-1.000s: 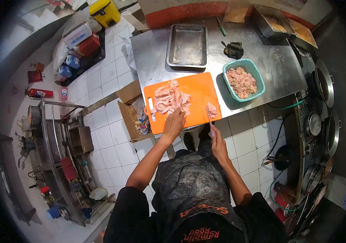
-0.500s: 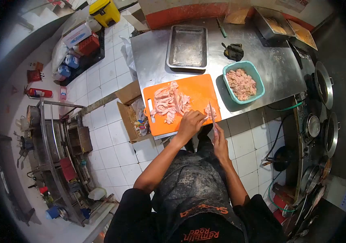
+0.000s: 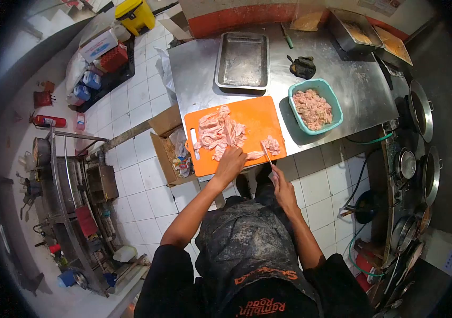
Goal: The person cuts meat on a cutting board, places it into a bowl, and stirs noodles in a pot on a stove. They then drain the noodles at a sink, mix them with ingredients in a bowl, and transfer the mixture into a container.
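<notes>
An orange cutting board (image 3: pixel 260 114) lies at the table's front edge with a heap of pale pink raw meat (image 3: pixel 216 130) on its left part. My left hand (image 3: pixel 231 163) is closed on the meat at the heap's lower edge; a strip of meat (image 3: pixel 255 155) lies to its right. My right hand (image 3: pixel 282 185) grips a knife (image 3: pixel 267 155), its blade over the board beside a small pile of cut meat (image 3: pixel 272 144). Right of the board stands a turquoise tub (image 3: pixel 333 95) holding cut meat.
A metal tray (image 3: pixel 243 61) lies behind the board. Near it on the steel table (image 3: pixel 363 100) are a dark cloth (image 3: pixel 302 67) and a green-handled tool (image 3: pixel 288 40). An open cardboard box (image 3: pixel 165 159) stands left of the board. Pans hang at the right.
My left hand has moved left, from beside the knife to the heap. The knife has shifted left and its blade now slants the other way, with the small cut pile on its right.
</notes>
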Motion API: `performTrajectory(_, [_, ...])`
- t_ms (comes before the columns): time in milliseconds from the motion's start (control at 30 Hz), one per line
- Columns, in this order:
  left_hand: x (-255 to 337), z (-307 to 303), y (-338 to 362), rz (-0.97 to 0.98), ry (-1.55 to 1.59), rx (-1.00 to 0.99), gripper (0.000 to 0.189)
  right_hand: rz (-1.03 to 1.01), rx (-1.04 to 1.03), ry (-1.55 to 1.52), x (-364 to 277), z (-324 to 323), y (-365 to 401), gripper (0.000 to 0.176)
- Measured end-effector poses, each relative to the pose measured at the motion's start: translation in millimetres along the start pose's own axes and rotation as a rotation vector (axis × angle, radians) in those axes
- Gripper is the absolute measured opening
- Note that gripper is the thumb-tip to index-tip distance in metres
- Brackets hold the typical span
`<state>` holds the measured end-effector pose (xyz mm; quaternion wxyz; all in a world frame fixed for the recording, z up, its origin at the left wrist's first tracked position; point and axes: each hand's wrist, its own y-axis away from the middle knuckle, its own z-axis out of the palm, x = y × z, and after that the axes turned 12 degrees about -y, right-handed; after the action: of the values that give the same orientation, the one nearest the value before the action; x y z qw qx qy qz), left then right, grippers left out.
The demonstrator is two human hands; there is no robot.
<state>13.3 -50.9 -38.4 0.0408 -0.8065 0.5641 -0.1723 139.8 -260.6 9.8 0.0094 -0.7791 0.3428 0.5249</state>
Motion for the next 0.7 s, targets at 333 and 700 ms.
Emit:
performTrajectory(333, [7.4, -54.6, 13.4, -0.195, -0.07, -0.145, 0.029, -0.26, 0.121, -0.071, 7.0, -1.8, -3.4, 0.04])
performTrajectory(700, [32.4, 8.0, -21.5, -0.15, 0.224, 0.096, 0.019, -0.273, -0.011, -0.01, 14.8, -0.2, 1.4, 0.041])
